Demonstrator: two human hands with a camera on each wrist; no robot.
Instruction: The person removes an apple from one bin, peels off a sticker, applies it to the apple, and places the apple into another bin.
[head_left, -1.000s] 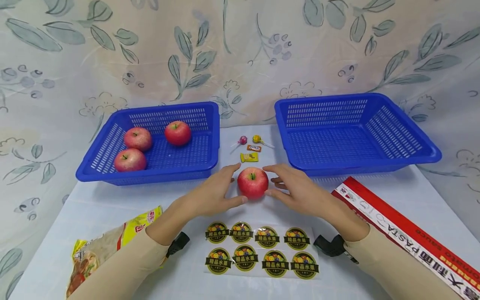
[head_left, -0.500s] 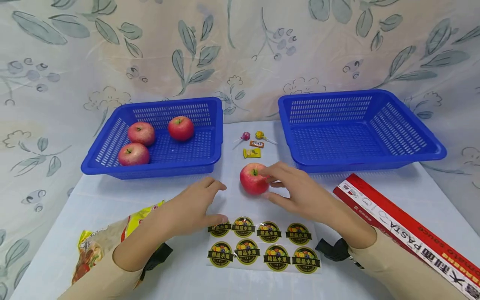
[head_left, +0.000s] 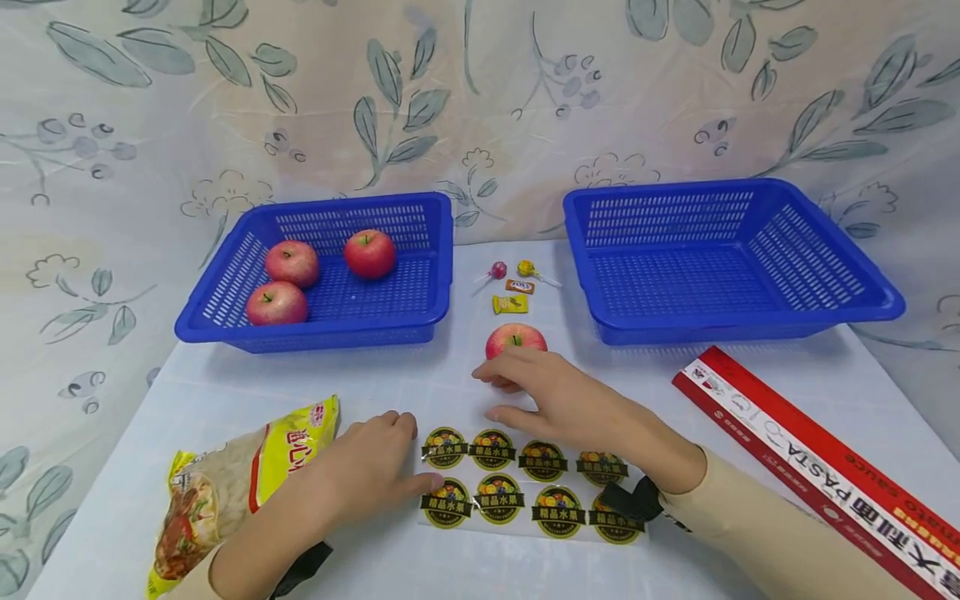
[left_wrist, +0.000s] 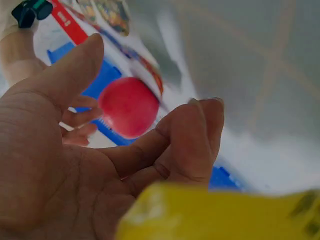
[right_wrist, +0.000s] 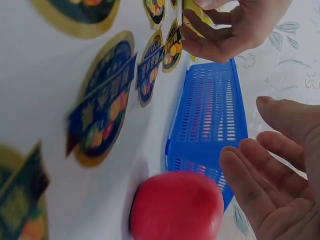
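A red apple stands on the white table in the head view, its lower part hidden behind my right hand. That hand hovers in front of it, fingers loosely bent and holding nothing. The right wrist view shows a gap between the fingers and the apple. My left hand is at the left edge of a clear sheet of round fruit stickers, its thumb tip over the sheet. Nothing lies between its relaxed fingers in the left wrist view. A yellow noodle bag is just left of this hand.
A blue basket with three apples stands at the back left. Another blue basket is at the back right. Two lollipops and two wrapped candies lie between them. A long red pasta box slants along the right side.
My left hand has drawn away from the apple, back and left to the sticker sheet. My right hand has come off the apple's side and moved toward me, in front of it.
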